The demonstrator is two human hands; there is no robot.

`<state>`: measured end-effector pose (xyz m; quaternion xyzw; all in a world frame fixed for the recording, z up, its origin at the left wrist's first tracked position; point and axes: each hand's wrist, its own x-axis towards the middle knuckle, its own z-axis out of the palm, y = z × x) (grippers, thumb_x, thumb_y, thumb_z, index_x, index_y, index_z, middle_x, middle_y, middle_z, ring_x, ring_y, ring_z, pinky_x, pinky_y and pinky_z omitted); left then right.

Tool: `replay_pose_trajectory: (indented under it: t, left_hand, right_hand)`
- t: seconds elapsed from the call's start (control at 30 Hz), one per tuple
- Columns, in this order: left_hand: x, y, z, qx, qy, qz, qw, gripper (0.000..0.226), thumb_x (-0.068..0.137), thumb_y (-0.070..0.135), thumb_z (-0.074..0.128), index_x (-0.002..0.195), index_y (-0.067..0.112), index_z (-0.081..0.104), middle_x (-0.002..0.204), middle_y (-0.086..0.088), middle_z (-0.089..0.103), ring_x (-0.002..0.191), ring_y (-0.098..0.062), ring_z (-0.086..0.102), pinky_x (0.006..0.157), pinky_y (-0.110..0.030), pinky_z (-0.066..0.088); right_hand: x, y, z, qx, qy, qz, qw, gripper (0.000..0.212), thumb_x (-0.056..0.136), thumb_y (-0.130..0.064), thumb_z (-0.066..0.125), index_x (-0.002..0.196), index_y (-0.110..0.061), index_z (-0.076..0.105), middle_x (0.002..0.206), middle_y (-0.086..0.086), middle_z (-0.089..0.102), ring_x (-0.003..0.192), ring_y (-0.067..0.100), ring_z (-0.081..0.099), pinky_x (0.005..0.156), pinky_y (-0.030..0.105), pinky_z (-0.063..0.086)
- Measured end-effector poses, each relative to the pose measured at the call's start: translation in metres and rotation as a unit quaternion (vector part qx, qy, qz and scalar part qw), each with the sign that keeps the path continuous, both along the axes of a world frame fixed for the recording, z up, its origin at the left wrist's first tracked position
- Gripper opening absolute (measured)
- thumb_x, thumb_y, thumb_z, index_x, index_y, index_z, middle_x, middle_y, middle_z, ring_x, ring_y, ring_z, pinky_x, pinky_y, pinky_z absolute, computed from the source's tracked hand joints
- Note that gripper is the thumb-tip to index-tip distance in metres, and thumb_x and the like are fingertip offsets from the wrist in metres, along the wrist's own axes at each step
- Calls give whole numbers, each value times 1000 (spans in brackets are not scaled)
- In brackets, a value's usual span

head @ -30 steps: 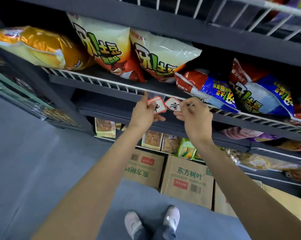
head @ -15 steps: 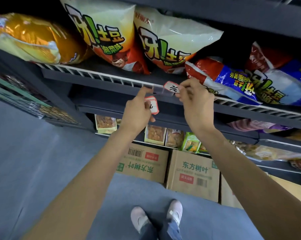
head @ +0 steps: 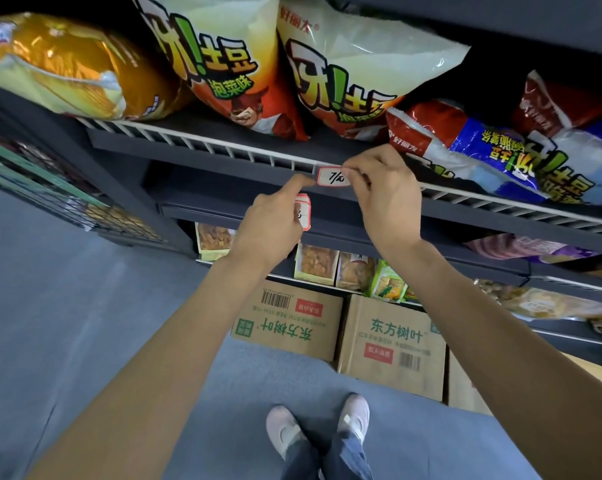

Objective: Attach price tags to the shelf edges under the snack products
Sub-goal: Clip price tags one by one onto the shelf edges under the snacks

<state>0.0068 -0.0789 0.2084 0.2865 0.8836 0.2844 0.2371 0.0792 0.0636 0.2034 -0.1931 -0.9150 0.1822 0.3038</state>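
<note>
2 price tags are in play: the one marked 7 [head: 333,177] now lies flat against the white wire shelf edge [head: 223,149] under the pale chip bags [head: 344,64], where half a second ago it was only arriving at the rail and 1 second ago it hung below it. The right hand [head: 379,195] pinches its right end while the left hand [head: 272,223] points a straight forefinger at its left end and keeps the spare tags [head: 303,211] tucked under curled fingers. This tag looks nearly fixed, so the spare ones likely come next.
</note>
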Motion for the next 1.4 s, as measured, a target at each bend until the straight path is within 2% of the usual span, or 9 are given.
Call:
replay_pose_trajectory:
  t: [0.23, 0.37, 0.5, 0.57, 0.8, 0.93, 1.03, 1.13, 1.4]
  left_hand:
    - [-3, 0, -4, -7, 26, -11, 1000, 64, 83, -3, 43, 126, 44, 35, 96, -15, 58, 74, -32, 65, 72, -48, 56]
    - [-4, 1, -3, -5, 24, -12, 1000, 63, 83, -3, 45, 127, 42, 36, 93, -15, 59, 78, -33, 65, 70, -48, 56]
    - [-4, 1, -3, -4, 25, -15, 1000, 61, 84, -1, 45, 126, 42, 35, 96, -16, 58, 79, -34, 65, 69, -48, 56]
    - [-4, 1, -3, -1, 23, -12, 1000, 60, 85, 0, 44, 126, 43, 35, 98, -16, 57, 79, -34, 64, 70, -48, 57]
    - [-5, 1, 0, -9, 30, -18, 999, 58, 84, 1, 41, 127, 40, 37, 99, -18, 57, 79, -34, 64, 74, -47, 56]
    - [-5, 1, 0, -7, 32, -18, 999, 54, 86, 4, 43, 125, 40, 38, 102, -18, 57, 78, -36, 65, 74, -47, 57]
    - [-5, 2, 0, -6, 31, -15, 999, 51, 89, 6, 42, 125, 40, 37, 104, -18, 57, 80, -36, 66, 73, -47, 57]
    - [-5, 2, 2, -11, 37, -14, 999, 48, 91, 7, 42, 126, 40, 38, 105, -18, 56, 84, -35, 65, 73, -46, 57]
    - [-2, 3, 6, -3, 44, -15, 999, 47, 91, 7, 42, 128, 37, 38, 103, -19, 59, 81, -35, 66, 72, -47, 57]
  right_hand:
    - [2, -1, -4, 22, 35, 3, 999, 15, 87, -11, 60, 94, -3, 70, 92, 15, 62, 71, 21, 61, 59, 27, 51]
    - [1, -1, -6, 54, -30, 6, 998, 10, 80, -7, 66, 90, -6, 70, 85, 11, 62, 69, 27, 61, 47, 32, 51]
    - [-1, 1, -8, 139, -64, -48, 987, 18, 72, -5, 76, 83, -16, 68, 71, 4, 59, 61, 22, 57, 35, 21, 35]
    - [-2, 2, -11, 158, -66, -41, 984, 24, 67, 0, 78, 82, -16, 68, 72, 3, 61, 61, 21, 57, 34, 22, 37]
    - [5, -4, -17, 173, -61, -6, 983, 33, 64, 9, 75, 89, -13, 71, 86, 7, 64, 66, 23, 60, 37, 25, 43]
    - [9, -6, -22, 196, -77, -20, 977, 34, 68, 2, 77, 98, -10, 70, 96, 6, 63, 75, 20, 59, 39, 20, 34]
    - [14, -6, -29, 225, -78, -9, 971, 30, 76, -6, 72, 106, -6, 67, 101, 9, 62, 84, 21, 58, 42, 25, 43]
    - [21, -6, -32, 269, -95, 3, 958, 38, 82, -16, 69, 117, -4, 61, 103, 13, 62, 87, 24, 60, 56, 30, 52]
    - [23, -9, -28, 278, -130, 0, 952, 54, 78, -25, 72, 128, -14, 54, 111, 11, 61, 91, 26, 60, 62, 34, 52]
